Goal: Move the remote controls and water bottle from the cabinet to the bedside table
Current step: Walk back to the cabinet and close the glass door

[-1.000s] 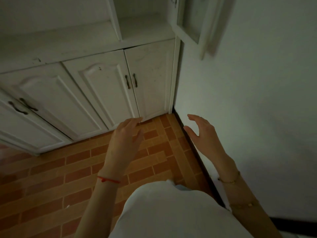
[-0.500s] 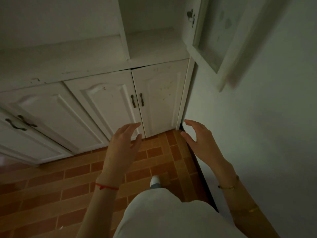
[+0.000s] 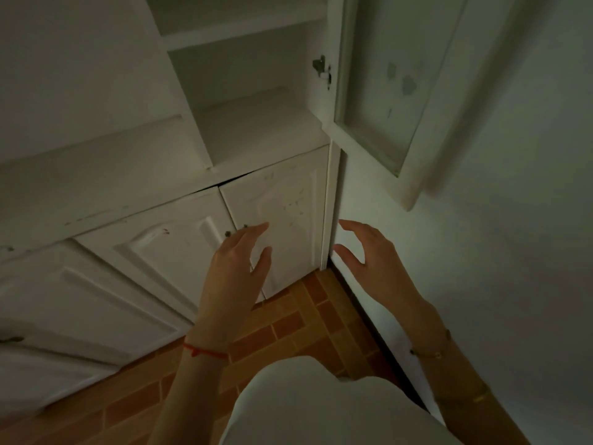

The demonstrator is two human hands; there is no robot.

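Both hands had risen toward the white cabinet (image 3: 276,123), the left hand (image 3: 236,268) and right hand (image 3: 373,261) spread loosely, holding nothing, before its lower doors (image 3: 279,220); remotes and bottle were unseen.

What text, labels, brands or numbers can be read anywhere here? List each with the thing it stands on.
None: no readable text shows in this dim head view.
White wooden cabinet: only scuffs and specks on its lower doors, no letters.
Open glass-panelled cabinet door: pale blotches, no writing.
Red string bracelet and thin gold bracelet: no markings legible.
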